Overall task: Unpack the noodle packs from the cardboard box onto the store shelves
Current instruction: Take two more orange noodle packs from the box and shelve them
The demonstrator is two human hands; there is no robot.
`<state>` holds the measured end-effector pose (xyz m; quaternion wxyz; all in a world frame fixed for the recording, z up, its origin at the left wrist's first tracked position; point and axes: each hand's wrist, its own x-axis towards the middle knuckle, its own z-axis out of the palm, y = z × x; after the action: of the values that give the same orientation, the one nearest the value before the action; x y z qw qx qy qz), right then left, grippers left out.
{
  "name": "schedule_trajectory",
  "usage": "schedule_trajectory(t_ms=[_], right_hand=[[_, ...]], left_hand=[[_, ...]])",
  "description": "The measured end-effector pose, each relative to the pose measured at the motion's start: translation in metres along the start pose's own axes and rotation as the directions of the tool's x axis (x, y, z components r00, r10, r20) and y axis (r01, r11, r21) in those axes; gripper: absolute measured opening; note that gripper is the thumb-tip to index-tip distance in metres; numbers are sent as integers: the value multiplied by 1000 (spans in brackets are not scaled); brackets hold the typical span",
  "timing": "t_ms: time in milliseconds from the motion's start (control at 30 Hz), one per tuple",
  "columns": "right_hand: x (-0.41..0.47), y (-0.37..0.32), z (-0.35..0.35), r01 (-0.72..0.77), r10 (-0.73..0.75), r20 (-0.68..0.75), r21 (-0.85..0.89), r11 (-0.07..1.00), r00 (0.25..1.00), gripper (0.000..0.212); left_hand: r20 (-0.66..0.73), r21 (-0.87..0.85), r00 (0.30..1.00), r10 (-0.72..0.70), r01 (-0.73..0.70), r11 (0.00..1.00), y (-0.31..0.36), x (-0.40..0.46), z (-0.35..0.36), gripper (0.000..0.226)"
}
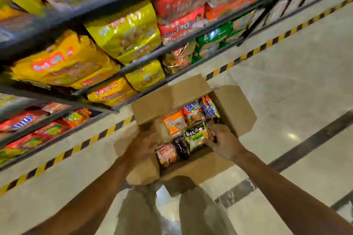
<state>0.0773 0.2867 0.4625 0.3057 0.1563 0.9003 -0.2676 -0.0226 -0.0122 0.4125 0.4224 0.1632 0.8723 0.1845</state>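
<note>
While the cardboard box (193, 118) sits open on the floor (286, 82) under both arms, the head view shows the right hand (225, 143) reaching into it, fingers curled around the near edge of a green-and-black noodle pack (197, 135), thumb on the far side. The left hand (144, 144) lies on the box's left flap (152, 105); blur hides whether it grips or only presses. More packs lie just beyond and left of the right hand: an orange one (174, 122), a pink one (167, 154) and a dark one (181, 147) between them.

To do this lift well, I judge the right hand should pinch the pack by its body, not its crimped seal, and draw it straight up so neighbours stay put, with the left steadying the flap. The store shelves (133, 66), beyond the left hand, look well filled, so pick a matching gap first.
</note>
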Motion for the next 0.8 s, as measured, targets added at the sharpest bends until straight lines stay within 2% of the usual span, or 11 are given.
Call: schedule_trajectory(t_ms=[100,233,367,400,467,500,600,733,800], right_hand=[[37,32,39,-33,29,46,79,996,999,74],[90,79,99,-12,5,69,114,993,998,78],[139,121,162,-57,35,109,209,976,993,71],[150,131,179,-89,62,119,242,966,991,72],[170,148,209,-48,22,112,238,970,993,73],[179,157,223,-16,-10,108,232,973,994,72],[197,183,260,-45,9,114,319,947,993,71],[216,201,302,-112,52,167,370,922,985,64],[220,207,319,-127,57,195,368,921,979,60]], left_hand=[[50,-123,994,-100,105,987,-17,34,35,46],[146,-147,972,-185,206,967,-50,93,88,37],[185,-180,965,-188,221,958,-95,165,150,46],[190,-193,960,-203,240,952,-101,184,162,39],[159,-248,959,-235,269,931,-109,219,184,16],[158,-276,954,-254,290,916,-114,236,197,18],[199,-431,912,-359,410,804,-126,285,237,49],[195,-616,839,-507,507,602,-132,338,278,67],[196,-659,818,-540,518,545,-133,355,293,75]])
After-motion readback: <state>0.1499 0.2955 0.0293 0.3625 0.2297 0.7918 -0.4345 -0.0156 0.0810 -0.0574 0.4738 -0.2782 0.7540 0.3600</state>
